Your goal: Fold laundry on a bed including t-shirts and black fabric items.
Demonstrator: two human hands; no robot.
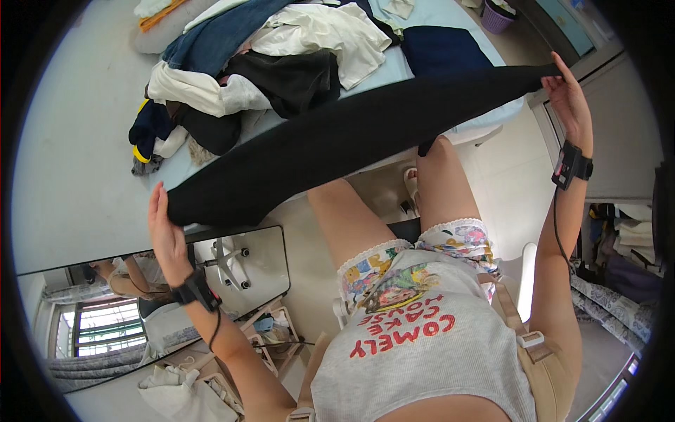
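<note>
A long black garment (351,130) is stretched between my two hands, running from lower left up to the far right and narrowing toward its right end. Its exact kind does not show. My left hand (167,235) is closed on its wide left end, the fingers pointing up along the edge. Out to the right, my raised right hand (568,102) pinches the narrow tip. The cloth hangs over my knees and the near edge of the bed (503,116). A folded navy cloth (443,50) lies just beyond it on the bed.
A loose heap of clothes covers the far bed, with blue jeans (214,42), a white shirt (327,39) and a dark grey garment (299,81). A purple basket (496,19) stands far right. A mirror (105,330) is at lower left, clothes shelves (633,239) at right.
</note>
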